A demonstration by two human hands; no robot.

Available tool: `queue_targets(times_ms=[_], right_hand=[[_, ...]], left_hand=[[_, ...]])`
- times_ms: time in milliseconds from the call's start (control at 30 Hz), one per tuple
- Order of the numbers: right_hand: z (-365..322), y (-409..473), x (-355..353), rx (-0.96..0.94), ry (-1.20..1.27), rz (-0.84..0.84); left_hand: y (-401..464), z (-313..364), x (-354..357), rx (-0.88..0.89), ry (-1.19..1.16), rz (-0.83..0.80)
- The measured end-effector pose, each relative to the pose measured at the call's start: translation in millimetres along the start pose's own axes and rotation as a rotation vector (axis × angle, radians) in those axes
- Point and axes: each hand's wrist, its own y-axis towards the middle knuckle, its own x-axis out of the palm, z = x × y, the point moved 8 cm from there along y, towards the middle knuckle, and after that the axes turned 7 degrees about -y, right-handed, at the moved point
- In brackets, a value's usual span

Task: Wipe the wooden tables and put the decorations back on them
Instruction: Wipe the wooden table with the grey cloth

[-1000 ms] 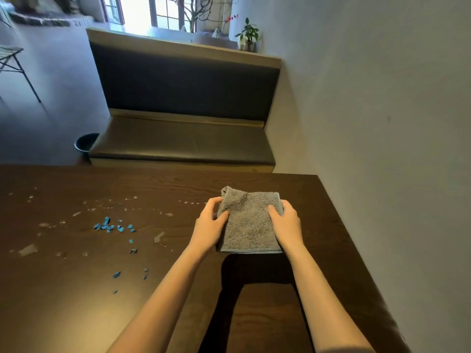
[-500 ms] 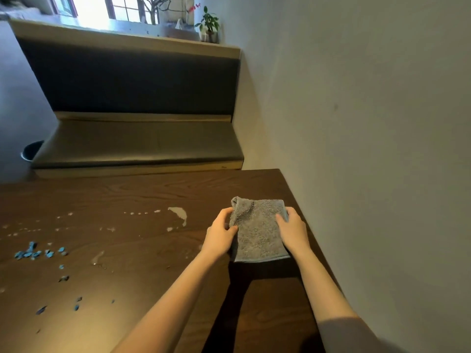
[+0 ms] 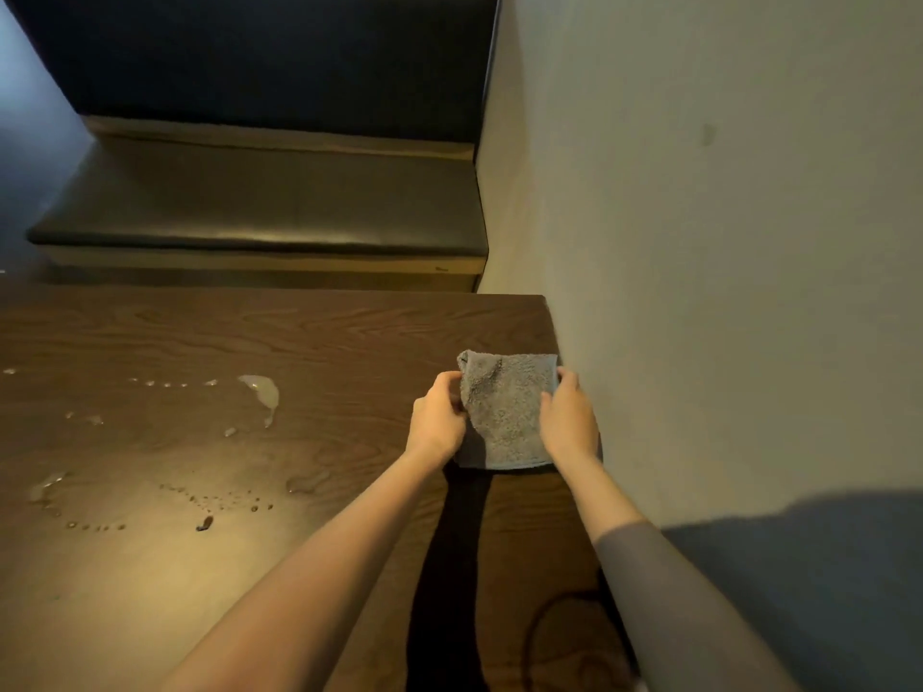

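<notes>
Both hands, left hand [image 3: 435, 417] and right hand [image 3: 569, 422], gripped a grey cloth [image 3: 507, 412] at centre-right frame on the wooden table [image 3: 299, 352].

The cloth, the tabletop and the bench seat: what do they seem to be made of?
The cloth looks like grey terry towelling, with a nubby looped pile. The tabletop looks like dark wood or veneer, showing swirling grain and a slight sheen. The bench seat seems to be smooth dark leather or vinyl, softly glossy.
</notes>
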Motion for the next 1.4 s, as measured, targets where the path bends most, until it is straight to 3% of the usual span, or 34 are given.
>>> queue_targets(times_ms=[167, 267, 367, 433, 500, 900, 1167, 1400], right_hand=[[-2, 11, 16, -0.137, -0.131, 0.021], [-7, 0, 15, -0.28, -0.232, 0.075], [-10, -11, 44, -0.351, -0.274, -0.062], [1, -16, 66, -0.271, -0.287, -0.179], [16, -19, 77, -0.196, -0.336, -0.193], [29, 43, 76, -0.197, -0.396, 0.015], [-13, 123, 77, -0.324, -0.448, -0.029], [-29, 156, 84, -0.316, -0.456, -0.045]], left_hand=[[21, -17, 10, -0.018, 0.06, 0.006], [13, -2, 19, 0.195, 0.359, 0.024], [3, 10, 50, 0.412, 0.718, -0.062], [6, -3, 68, 0.415, 0.915, -0.169], [12, -20, 77, 0.388, 1.004, -0.232], [69, -4, 116, 0.525, 1.073, -0.233], [145, 18, 92, 0.46, 1.062, -0.127], [175, 24, 83, 0.463, 1.062, -0.155]])
